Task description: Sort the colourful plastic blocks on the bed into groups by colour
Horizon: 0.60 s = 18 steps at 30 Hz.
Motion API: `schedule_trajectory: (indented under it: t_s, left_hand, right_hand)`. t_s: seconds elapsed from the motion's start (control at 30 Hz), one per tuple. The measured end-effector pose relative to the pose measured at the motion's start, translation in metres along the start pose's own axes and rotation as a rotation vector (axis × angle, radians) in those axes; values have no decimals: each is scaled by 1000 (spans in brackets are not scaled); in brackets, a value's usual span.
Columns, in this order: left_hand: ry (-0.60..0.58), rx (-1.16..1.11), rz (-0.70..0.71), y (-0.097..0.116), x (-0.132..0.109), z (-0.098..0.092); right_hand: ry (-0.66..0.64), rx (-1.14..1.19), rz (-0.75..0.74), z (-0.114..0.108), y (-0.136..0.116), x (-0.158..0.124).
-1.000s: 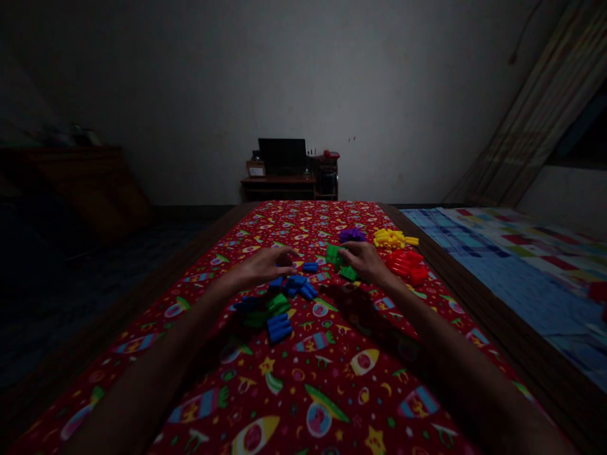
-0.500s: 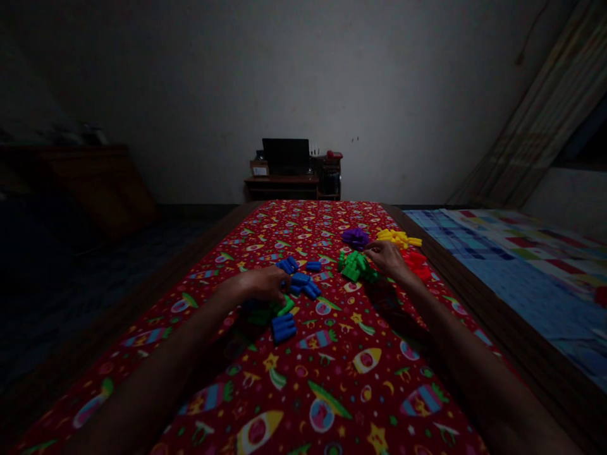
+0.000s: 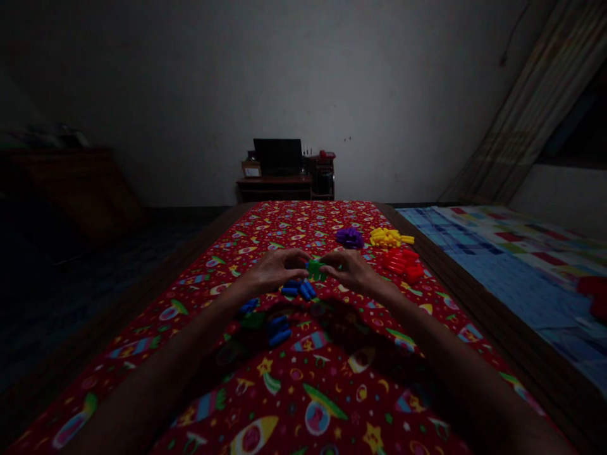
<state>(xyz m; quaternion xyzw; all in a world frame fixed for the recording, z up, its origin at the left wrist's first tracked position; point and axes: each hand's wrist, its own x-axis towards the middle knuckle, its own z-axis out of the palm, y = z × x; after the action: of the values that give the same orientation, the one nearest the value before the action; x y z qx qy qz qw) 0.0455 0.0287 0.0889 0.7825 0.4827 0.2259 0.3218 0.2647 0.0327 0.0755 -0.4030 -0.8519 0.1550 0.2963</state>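
Note:
Over the middle of the cloth, my left hand [image 3: 275,270] and my right hand [image 3: 353,272] face each other with a green toy block [image 3: 317,270] between their fingertips. Both hands are closed on it in a pinch. A bit of blue shows by my left fingertips; whether it is a separate block I cannot tell. Just below the hands lie several blue blocks [image 3: 298,289]. Nearer me, beside my left forearm, are another blue block [image 3: 279,331] and a dim green block [image 3: 252,320]. My right hand hides most of the spot where the green pile lay.
Purple blocks [image 3: 349,238], yellow blocks [image 3: 391,237] and red blocks [image 3: 403,264] lie in piles at the right. A red patterned cloth [image 3: 313,404] covers the long table. Beyond it stands a desk with a dark monitor [image 3: 278,156]; a bed [image 3: 474,272] is on the right.
My right hand has moved left from beside the green pile, and my left hand has lifted off the blocks toward the middle. A green block is now held between them.

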Motion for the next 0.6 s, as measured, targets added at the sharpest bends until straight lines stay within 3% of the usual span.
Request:
schedule_trajectory:
  t_s: [0.13, 0.2, 0.27, 0.43, 0.6]
  left_hand:
    - [-190, 214, -12, 2, -13, -21]
    - [-278, 375, -9, 5, -21, -31]
    - [-302, 489, -27, 7, -28, -35]
    - [-283, 613, -91, -1, -51, -25]
    - [-270, 634, -113, -42, -89, -13]
  right_hand:
    - [205, -289, 266, -30, 39, -3]
    - [208, -501, 413, -38, 55, -7]
    - [126, -643, 526, -38, 64, -11]
    - [-43, -644, 545, -29, 65, -13]
    - [-1, -650, 565, -36, 65, -10]
